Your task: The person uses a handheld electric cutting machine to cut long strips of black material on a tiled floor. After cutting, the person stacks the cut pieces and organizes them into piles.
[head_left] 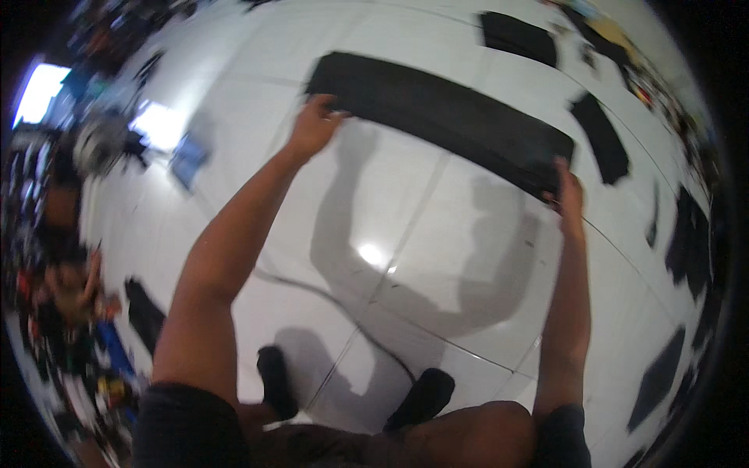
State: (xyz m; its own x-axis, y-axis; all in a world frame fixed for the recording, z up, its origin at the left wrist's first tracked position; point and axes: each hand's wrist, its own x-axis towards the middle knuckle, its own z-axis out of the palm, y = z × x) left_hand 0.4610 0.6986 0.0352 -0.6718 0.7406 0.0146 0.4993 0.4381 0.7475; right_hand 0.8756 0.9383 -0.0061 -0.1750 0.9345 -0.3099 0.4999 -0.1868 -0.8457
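A long black piece of folded cloth (445, 109) stretches across the view in front of me, its left end farther from me than its right. My left hand (318, 123) is closed on its near left corner, fingers curled at the edge. At the opposite end my right hand (569, 191) grips the right corner, with the thumb on top. Both arms reach forward over the white tiled floor (413, 226), where they cast shadows. Whether the cloth touches the floor I cannot tell.
Other dark folded cloths lie at the right, among them one at the far side (519, 37) and a narrower one (601, 139). A dark cable (335, 296) runs toward my black-socked foot (421, 398). A fan (99, 146) stands at the left near a blue object (189, 160).
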